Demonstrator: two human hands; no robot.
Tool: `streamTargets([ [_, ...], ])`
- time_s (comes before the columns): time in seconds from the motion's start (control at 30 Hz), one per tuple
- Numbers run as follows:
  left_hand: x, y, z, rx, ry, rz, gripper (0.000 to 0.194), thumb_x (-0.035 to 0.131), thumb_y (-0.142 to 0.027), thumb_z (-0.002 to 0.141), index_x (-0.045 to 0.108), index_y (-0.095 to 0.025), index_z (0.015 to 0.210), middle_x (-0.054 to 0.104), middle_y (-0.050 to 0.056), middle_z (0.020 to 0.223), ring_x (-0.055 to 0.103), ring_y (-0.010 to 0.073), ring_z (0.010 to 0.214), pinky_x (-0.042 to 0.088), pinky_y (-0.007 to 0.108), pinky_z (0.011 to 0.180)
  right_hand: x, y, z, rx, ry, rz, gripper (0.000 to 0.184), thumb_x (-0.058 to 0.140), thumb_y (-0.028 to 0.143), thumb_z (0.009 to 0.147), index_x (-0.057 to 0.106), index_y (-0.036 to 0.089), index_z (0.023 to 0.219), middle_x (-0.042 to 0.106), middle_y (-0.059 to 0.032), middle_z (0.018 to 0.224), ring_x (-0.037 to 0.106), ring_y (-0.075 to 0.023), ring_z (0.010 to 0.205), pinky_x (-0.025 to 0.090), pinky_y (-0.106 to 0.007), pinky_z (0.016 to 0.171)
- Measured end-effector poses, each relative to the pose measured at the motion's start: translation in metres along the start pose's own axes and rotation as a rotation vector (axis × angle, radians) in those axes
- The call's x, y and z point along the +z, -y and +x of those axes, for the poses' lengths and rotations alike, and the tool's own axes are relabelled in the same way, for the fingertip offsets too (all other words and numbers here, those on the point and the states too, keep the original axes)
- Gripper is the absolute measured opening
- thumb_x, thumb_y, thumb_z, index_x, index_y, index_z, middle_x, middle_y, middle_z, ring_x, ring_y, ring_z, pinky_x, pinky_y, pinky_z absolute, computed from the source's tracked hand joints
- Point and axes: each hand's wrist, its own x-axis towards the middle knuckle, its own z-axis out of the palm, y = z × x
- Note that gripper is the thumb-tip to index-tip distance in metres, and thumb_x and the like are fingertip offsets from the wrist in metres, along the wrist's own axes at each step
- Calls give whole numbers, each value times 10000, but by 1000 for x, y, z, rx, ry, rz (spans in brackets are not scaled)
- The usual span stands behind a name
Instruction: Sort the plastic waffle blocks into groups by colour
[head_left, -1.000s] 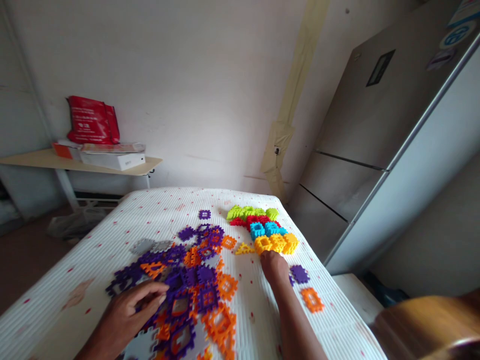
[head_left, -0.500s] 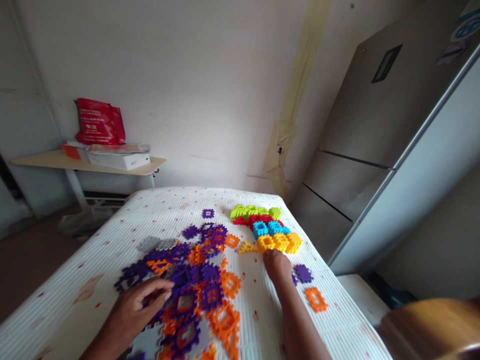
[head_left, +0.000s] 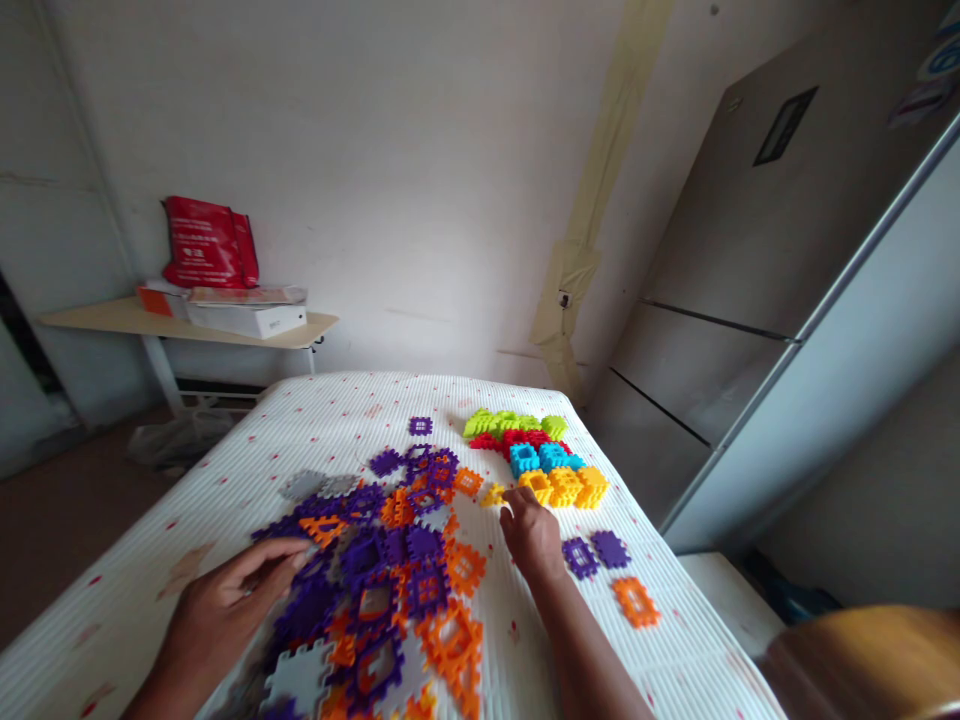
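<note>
At the left of the pile, my left hand (head_left: 240, 590) hovers with thumb and index finger stretched forward, a small gap between them and nothing visible in it. Below and beside it lies a heap of purple pieces (head_left: 364, 555), orange pieces (head_left: 465, 570) and grey pieces (head_left: 300, 675), all interlocking plastic tiles with toothed edges. My right hand (head_left: 531, 530) has its fingers curled down on the right end of a yellow triangular tile (head_left: 493, 495), which they partly cover. Just behind that hand stands a row of yellow tile stacks (head_left: 564, 487).
Beyond the yellow row are blue stacks (head_left: 553, 456), red stacks (head_left: 525, 438) and green stacks (head_left: 510, 422). Right of my forearm lie purple tiles (head_left: 610, 548) and an orange tile (head_left: 636, 601). A fridge (head_left: 705, 300) stands right of the cloth-covered table (head_left: 360, 400).
My right hand has moved left from the front of the yellow stacks onto the yellow triangular tile. My left hand has drawn back leftward. The view has shifted slightly.
</note>
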Motion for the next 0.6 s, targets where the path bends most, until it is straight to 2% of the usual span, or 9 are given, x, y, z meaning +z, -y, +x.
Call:
streamTargets([
  [0.17, 1, 0, 0, 18, 5, -3, 342, 683, -536, 555, 724, -225, 691, 720, 3, 608, 648, 184, 512, 521, 241, 505, 10, 12, 4, -69, -8, 21, 290, 422, 187, 896, 596, 231, 1123, 583, -53, 1202, 633, -126, 856, 428, -196, 658],
  [0.3, -2, 5, 2, 44, -31, -11, 300, 674, -498, 572, 717, -229, 697, 705, -9, 583, 629, 165, 491, 505, 230, 483, 14, 12, 4, -136, -53, 48, 249, 387, 185, 928, 635, 196, 948, 634, -46, 992, 617, -118, 783, 397, -181, 634],
  [0.4, -9, 9, 5, 5, -120, -45, 316, 673, -485, 572, 710, -217, 734, 693, -14, 572, 626, 159, 511, 498, 224, 495, 15, 9, 1, -215, -87, 86, 278, 377, 193, 939, 636, 174, 839, 627, -47, 852, 605, -123, 752, 385, -179, 640],
  [0.5, -17, 15, 9, -50, -215, -91, 325, 676, -471, 585, 696, -203, 766, 669, -25, 558, 613, 153, 519, 484, 223, 500, 15, 7, -2, -259, -104, 182, 279, 384, 207, 933, 640, 168, 829, 625, -52, 819, 604, -130, 760, 395, -180, 671],
  [0.6, -24, 21, 12, -95, -262, -121, 314, 679, -454, 593, 683, -196, 772, 651, -33, 553, 598, 146, 511, 462, 220, 480, 13, 5, -5, -263, -68, 314, 263, 399, 217, 913, 649, 176, 845, 638, -46, 813, 603, -128, 753, 413, -184, 691],
])
